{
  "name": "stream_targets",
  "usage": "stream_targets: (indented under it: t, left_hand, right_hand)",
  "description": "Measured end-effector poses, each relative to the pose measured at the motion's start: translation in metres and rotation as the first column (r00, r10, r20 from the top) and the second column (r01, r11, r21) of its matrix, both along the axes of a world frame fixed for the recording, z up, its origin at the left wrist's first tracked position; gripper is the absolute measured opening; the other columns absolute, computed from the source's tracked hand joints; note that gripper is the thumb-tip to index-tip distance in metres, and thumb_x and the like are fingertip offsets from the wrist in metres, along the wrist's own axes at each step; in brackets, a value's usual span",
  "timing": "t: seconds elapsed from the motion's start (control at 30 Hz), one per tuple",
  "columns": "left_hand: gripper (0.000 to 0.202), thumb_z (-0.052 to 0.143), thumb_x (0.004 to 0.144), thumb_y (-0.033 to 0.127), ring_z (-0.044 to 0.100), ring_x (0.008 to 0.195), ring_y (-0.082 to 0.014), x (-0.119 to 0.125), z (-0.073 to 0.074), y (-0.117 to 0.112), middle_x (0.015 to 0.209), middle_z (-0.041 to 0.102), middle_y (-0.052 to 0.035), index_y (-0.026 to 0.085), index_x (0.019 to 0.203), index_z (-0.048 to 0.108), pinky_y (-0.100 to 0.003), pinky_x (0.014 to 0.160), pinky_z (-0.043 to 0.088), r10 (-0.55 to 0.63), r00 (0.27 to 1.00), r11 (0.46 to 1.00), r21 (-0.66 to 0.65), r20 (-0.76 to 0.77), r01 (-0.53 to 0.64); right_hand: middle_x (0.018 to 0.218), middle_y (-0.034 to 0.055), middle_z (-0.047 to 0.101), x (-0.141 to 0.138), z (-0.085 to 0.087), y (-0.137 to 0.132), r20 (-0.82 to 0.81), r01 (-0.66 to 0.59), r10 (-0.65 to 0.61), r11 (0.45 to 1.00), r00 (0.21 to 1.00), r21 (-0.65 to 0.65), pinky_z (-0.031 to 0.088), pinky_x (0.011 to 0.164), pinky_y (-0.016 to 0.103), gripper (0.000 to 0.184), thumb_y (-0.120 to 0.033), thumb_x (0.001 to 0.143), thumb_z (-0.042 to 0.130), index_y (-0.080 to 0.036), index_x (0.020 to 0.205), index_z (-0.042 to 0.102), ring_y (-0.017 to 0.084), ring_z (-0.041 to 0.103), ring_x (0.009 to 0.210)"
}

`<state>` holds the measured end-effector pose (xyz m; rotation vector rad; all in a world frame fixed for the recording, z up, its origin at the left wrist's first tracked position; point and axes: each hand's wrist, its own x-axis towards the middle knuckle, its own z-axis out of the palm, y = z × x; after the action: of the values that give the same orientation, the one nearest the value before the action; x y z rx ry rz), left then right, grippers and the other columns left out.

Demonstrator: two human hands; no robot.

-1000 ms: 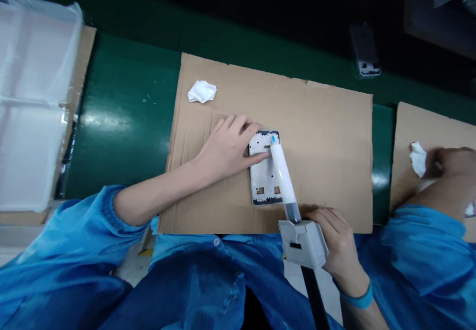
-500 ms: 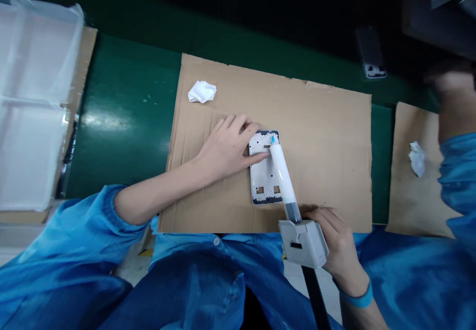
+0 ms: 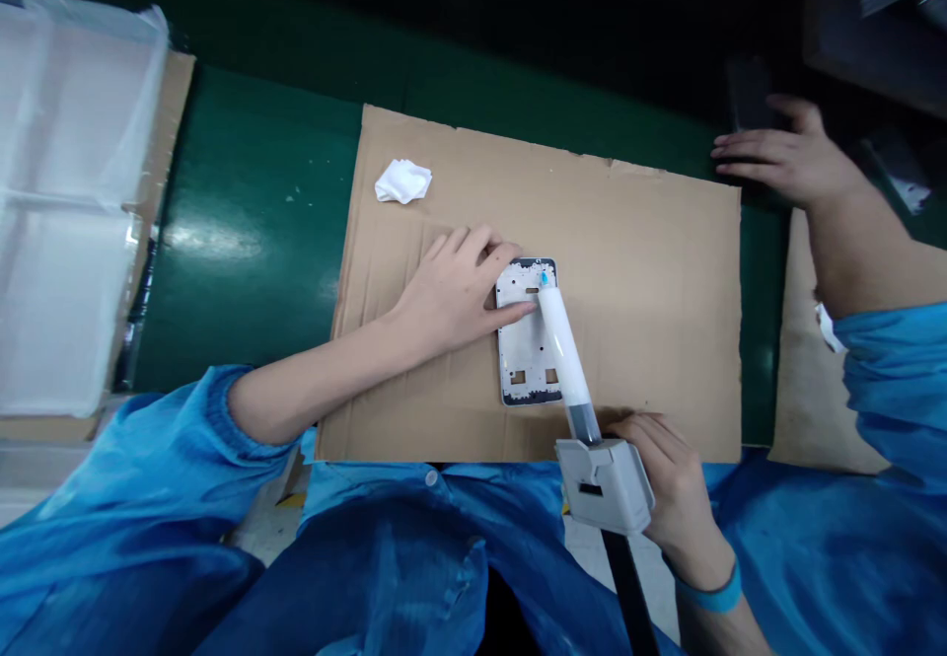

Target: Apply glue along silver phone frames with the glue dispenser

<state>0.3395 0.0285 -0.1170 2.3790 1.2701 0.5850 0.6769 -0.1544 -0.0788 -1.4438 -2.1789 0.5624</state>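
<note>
A phone frame (image 3: pixel 522 340) with a pale metal face and dark ends lies flat on a cardboard sheet (image 3: pixel 651 291). My left hand (image 3: pixel 459 286) grips it at its upper left, the thumb lying over the face and the index finger at the top corner. My right hand (image 3: pixel 666 469) is closed around a glue dispensing gun (image 3: pixel 607 488), whose grip is partly hidden behind its grey body. The gun's white tube (image 3: pixel 563 345) leans over the frame's right side. Its blue tip (image 3: pixel 545 279) is at the frame's upper right; whether it touches cannot be made out.
A crumpled white cloth (image 3: pixel 403 182) rests on the cardboard's upper left. Clear plastic trays (image 3: pixel 63 301) stand at far left. On the right, a co-worker's hand (image 3: pixel 784 153) reaches over the green table (image 3: pixel 237 163). Another phone frame (image 3: pixel 907 182) lies beyond that arm.
The co-worker's hand has come leftward from the right edge to near the cardboard's upper right corner. My two hands, the phone frame and the dispensing gun have stayed practically still.
</note>
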Motion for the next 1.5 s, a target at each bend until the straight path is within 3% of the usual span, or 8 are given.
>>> stream_targets:
  t: [0.13,0.33,0.47,0.7,1.07,1.5]
  left_hand:
    - [0.06,0.071,0.117,0.068,0.069,0.126,-0.0378,0.0,0.0,0.0,0.143,0.072,-0.0176,0.019,0.152,0.072,-0.052,0.107,0.056,-0.002,1.0,1.0,0.001,-0.011,0.002]
    - [0.059,0.07,0.118,0.068,0.068,0.126,-0.037,0.0,-0.003,0.0,0.143,0.072,-0.017,0.02,0.152,0.072,-0.051,0.106,0.056,0.002,1.0,1.0,0.021,-0.017,-0.001]
    - [0.059,0.067,0.118,0.068,0.068,0.125,-0.0369,-0.001,-0.002,0.001,0.143,0.072,-0.017,0.021,0.152,0.072,-0.052,0.107,0.056,-0.004,1.0,1.0,0.021,-0.009,0.005]
    - [0.06,0.069,0.118,0.069,0.068,0.124,-0.0371,-0.001,-0.002,0.001,0.141,0.072,-0.0172,0.021,0.153,0.072,-0.052,0.105,0.057,-0.005,1.0,1.0,0.008,-0.002,0.005]
    - [0.059,0.068,0.118,0.068,0.068,0.126,-0.0377,-0.002,-0.002,0.0,0.144,0.071,-0.017,0.022,0.154,0.071,-0.052,0.107,0.056,-0.004,1.0,1.0,-0.007,-0.004,0.004]
    - [0.057,0.07,0.117,0.065,0.067,0.126,-0.0378,-0.001,0.001,0.0,0.144,0.071,-0.0176,0.022,0.155,0.071,-0.053,0.109,0.056,-0.005,1.0,1.0,-0.012,-0.017,0.005]
  right_hand:
    - [0.093,0.0011,0.076,0.0,0.001,0.004,0.008,-0.057,0.056,0.997,0.998,0.052,0.055,0.074,0.034,0.029,-0.042,0.108,0.069,-0.019,0.099,0.083,0.009,0.073,0.081]
    - [0.099,0.0062,0.075,-0.007,0.004,-0.002,0.058,-0.036,0.032,0.997,0.998,0.074,0.064,0.071,0.04,0.009,-0.03,0.109,0.071,-0.022,0.108,0.074,0.022,0.074,0.085]
    - [0.099,0.0057,0.074,-0.007,0.002,-0.005,0.063,-0.039,0.034,0.997,0.997,0.074,0.062,0.071,0.039,0.002,-0.025,0.11,0.071,-0.023,0.11,0.072,0.022,0.073,0.087]
    - [0.092,0.0054,0.075,0.008,-0.007,0.002,-0.003,-0.076,0.077,0.996,0.997,0.05,0.059,0.068,0.037,0.004,-0.031,0.103,0.081,-0.027,0.104,0.081,0.018,0.072,0.079]
    - [0.095,0.0073,0.076,0.026,-0.02,-0.001,0.032,-0.115,0.114,0.992,0.993,0.059,0.061,0.074,0.044,0.011,-0.031,0.103,0.087,-0.025,0.111,0.083,0.018,0.073,0.086]
    - [0.096,0.0063,0.078,0.027,-0.006,0.015,0.121,-0.211,0.193,0.964,0.974,0.159,0.06,0.076,0.039,0.012,-0.034,0.106,0.086,-0.022,0.107,0.083,0.014,0.074,0.085]
